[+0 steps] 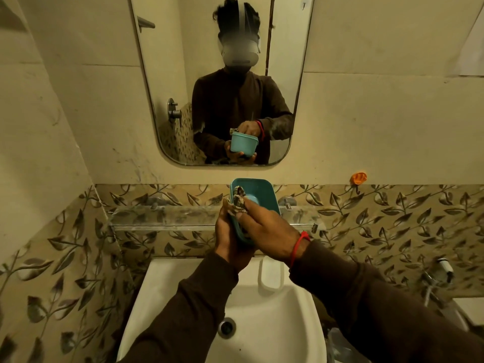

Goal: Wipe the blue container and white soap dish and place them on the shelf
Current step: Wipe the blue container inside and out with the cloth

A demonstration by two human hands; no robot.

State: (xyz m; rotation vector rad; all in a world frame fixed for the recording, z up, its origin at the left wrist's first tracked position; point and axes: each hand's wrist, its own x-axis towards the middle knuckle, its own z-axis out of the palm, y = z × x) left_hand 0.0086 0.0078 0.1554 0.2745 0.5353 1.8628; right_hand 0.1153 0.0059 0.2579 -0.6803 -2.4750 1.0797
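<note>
I hold the blue container (262,196) upright above the sink, its open mouth facing me. My left hand (231,242) grips it from below and behind. My right hand (269,231) presses a patterned cloth (238,199) over the container's near left rim, fingers bunched on the cloth. The white soap dish (271,274) lies on the sink's back ledge, just below my right wrist. The clear glass shelf (162,217) runs along the wall behind my hands.
A white sink (162,279) with a metal drain (226,327) sits below. A mirror (183,74) hangs above the shelf and reflects a person holding the container. An orange hook (358,178) is on the wall to the right. A tap fitting (445,268) sticks out at far right.
</note>
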